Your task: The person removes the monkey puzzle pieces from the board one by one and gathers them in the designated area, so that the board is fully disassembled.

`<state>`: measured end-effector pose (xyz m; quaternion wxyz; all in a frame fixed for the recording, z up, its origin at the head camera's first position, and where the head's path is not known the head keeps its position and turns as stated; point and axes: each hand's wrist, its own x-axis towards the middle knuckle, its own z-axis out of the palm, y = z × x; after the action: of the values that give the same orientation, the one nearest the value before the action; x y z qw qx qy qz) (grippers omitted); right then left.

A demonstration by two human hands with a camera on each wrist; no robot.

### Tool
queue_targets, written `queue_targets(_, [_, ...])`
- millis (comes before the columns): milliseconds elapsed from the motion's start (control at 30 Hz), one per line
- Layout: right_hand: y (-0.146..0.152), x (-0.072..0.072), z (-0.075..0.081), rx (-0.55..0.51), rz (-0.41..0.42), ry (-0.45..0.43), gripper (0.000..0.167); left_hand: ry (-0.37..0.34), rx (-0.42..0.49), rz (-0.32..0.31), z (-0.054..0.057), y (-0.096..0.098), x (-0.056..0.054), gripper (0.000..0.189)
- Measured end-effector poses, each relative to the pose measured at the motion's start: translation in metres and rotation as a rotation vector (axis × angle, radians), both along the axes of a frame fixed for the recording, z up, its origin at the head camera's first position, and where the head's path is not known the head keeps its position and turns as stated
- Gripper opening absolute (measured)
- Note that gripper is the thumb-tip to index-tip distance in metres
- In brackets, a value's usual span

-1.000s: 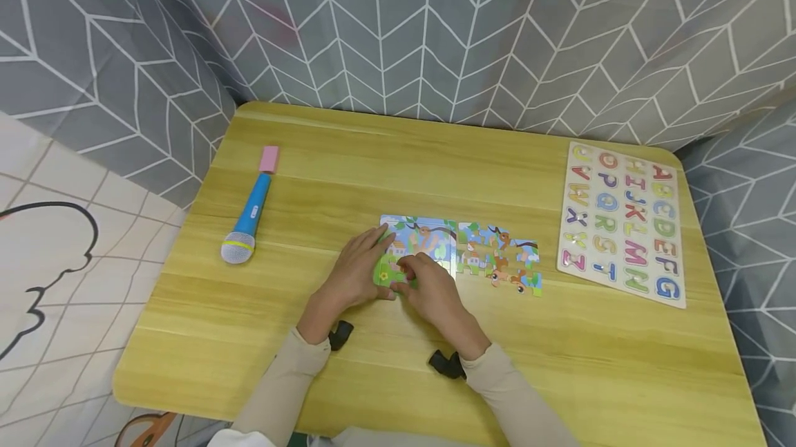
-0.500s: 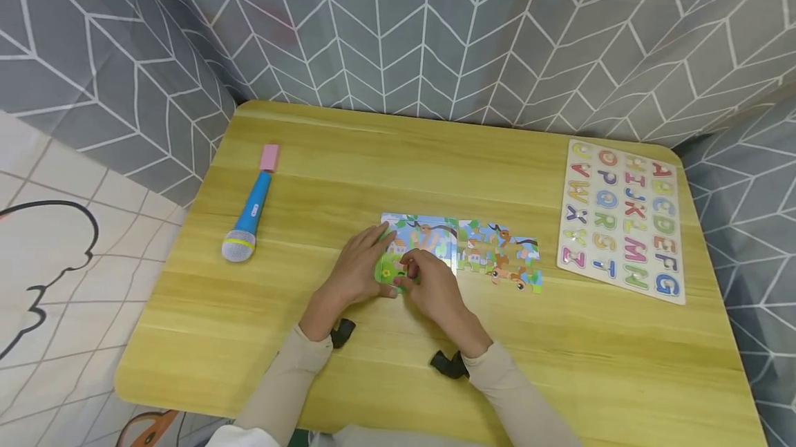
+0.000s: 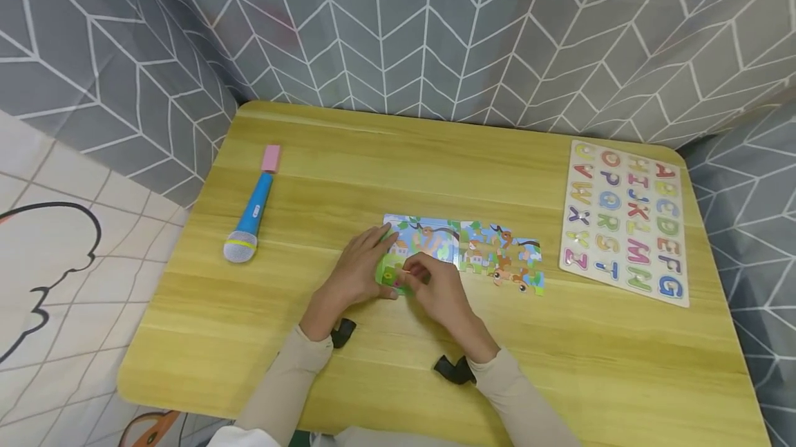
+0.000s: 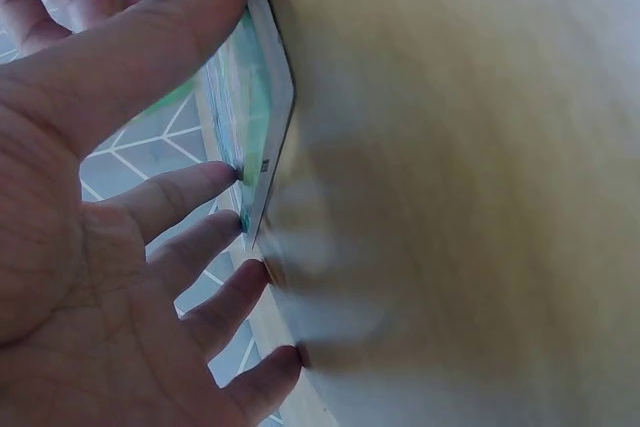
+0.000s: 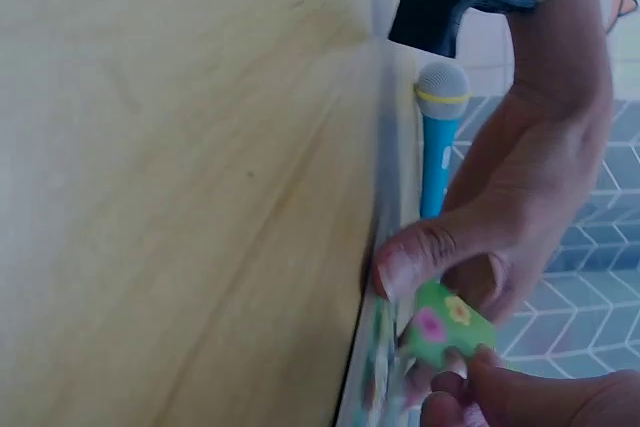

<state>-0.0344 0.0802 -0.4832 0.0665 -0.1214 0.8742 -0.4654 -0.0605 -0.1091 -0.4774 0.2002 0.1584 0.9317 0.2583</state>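
Observation:
My right hand (image 3: 443,293) pinches a green puzzle piece (image 5: 448,327) with a pink and a yellow flower, between thumb and fingers. The piece is tilted up at the lower left part of a picture puzzle board (image 3: 443,245). My left hand (image 3: 353,269) lies along the board's left side. Its fingers are spread and fairly straight, with fingertips on the board's edge and the table, and the thumb at the near edge. Several joined puzzle pieces (image 3: 497,253) with a deer picture lie just right of the board. My right hand hides the board's lower right part.
A blue toy microphone (image 3: 250,222) lies at the left, with a pink block (image 3: 271,158) beyond its end. An alphabet board (image 3: 628,222) lies at the right of the wooden table (image 3: 398,164). A grey patterned curtain (image 3: 398,32) hangs behind the table.
My right hand has shifted slightly to the right, and more of the green piece shows between the hands. My left hand stays at the board's left side.

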Motion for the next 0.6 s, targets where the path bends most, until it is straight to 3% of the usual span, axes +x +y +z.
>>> queue_targets(333, [0.019,0.004,0.009,-0.151,-0.165,-0.075,0.01,-0.012,-0.007,0.017,0.001,-0.001,0.001,0.112])
queue_targets(600, [0.024,0.001,0.01,-0.234,-0.177,-0.135,0.014,-0.014,-0.008,0.018,0.001,-0.001,-0.001,0.111])
